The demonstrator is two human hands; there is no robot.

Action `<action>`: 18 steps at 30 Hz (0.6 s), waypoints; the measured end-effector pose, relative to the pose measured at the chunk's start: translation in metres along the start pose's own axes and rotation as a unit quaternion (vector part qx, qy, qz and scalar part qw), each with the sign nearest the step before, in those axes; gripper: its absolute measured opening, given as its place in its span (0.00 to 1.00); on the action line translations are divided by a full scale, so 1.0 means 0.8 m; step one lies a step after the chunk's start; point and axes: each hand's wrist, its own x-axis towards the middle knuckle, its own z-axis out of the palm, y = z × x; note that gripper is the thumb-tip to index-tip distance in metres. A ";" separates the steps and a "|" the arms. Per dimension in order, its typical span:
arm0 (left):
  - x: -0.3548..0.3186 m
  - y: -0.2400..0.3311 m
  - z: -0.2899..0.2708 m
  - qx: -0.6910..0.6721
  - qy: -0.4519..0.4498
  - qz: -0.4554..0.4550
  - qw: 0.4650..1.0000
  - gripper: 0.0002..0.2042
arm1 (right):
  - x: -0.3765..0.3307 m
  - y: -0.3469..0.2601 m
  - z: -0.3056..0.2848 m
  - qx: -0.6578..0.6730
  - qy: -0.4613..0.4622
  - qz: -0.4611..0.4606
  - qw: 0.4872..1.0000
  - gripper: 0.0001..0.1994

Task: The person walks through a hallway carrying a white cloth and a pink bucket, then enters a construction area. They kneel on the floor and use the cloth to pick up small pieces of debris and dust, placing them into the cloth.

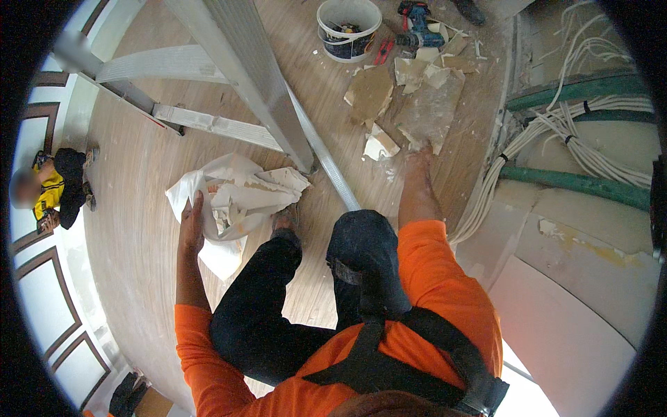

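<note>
My left hand [193, 221] grips the rim of a white plastic bag [240, 165], whose mouth gapes open on the floor beside my foot. Broken pieces of white plasterboard [278, 182] lie in the bag, some poking out of it. Farther forward, my right hand [418, 161] is at the near edge of a large greyish plasterboard piece [438, 108] and appears to pinch it, though the fingertips are partly hidden. Around that piece lie a brown-faced scrap [368, 94] and a small white scrap [381, 144].
A stepladder [243, 69] stands ahead on the left, beside a metal profile [323, 156]. A white bucket [347, 14] and a blue cordless drill [417, 24] are at the far side. Bundled white cables [538, 135] run along the right. Another person [59, 184] is at far left.
</note>
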 end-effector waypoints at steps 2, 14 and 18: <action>0.002 -0.004 -0.005 0.017 -0.017 0.004 1.000 0.30 | -0.006 -0.005 0.010 0.053 -0.013 -0.020 0.998 0.26; 0.007 -0.009 -0.004 0.043 -0.046 0.040 0.997 0.28 | -0.103 -0.148 -0.043 -0.154 -0.217 -0.113 0.957 0.23; 0.022 -0.011 -0.011 0.021 -0.070 -0.004 0.997 0.38 | -0.205 -0.222 -0.052 -0.268 -0.285 -0.113 0.913 0.23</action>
